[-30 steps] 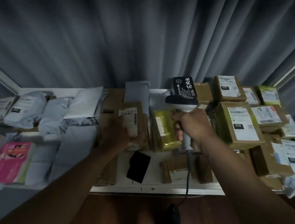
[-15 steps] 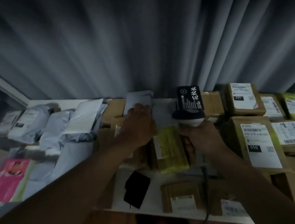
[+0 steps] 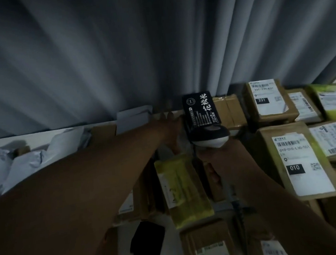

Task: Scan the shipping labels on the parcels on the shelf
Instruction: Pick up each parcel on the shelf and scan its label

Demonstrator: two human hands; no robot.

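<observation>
Beside the black box (image 3: 201, 109) at the shelf's back, the left hand (image 3: 170, 130) touches its side, fingers hidden, grip unclear. Below that box, the right hand (image 3: 214, 159) grips the scanner (image 3: 209, 137). Next, likely turning it to expose 1 label.

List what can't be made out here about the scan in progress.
- Scanner window and beam: face away from the head camera; which label it reads is unknown.
- Left hand fingers: dim, behind the black box; what they touch is unclear.
- Right hand: trigger hidden under it.
- 010 parcel label: fine print blurred.
</observation>
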